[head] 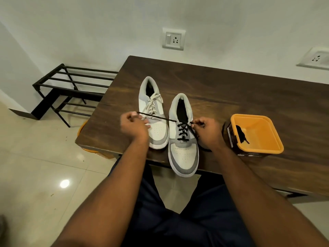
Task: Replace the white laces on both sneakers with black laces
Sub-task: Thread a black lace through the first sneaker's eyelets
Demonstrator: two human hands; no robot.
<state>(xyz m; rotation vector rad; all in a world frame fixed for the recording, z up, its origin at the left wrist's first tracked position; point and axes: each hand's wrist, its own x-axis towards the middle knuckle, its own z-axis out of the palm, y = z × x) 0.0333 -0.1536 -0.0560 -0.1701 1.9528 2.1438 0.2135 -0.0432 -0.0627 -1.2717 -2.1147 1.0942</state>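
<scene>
My left hand [133,124] pinches one end of the black lace [156,118], pulled taut over the white-laced sneaker [154,111]. My right hand [207,130] pinches the lace's other end beside the near sneaker [183,150], whose eyelets carry black crossings. Both grey-and-white sneakers sit on the dark woodgrain tabletop [231,90]. Right of them stands an orange square tub [256,134]; its label is unreadable.

Two sneakers [153,113] [183,139], one orange tub [256,134], two wall sockets [173,39] [315,58], one rack [71,90], two hands [133,124] [208,131].
</scene>
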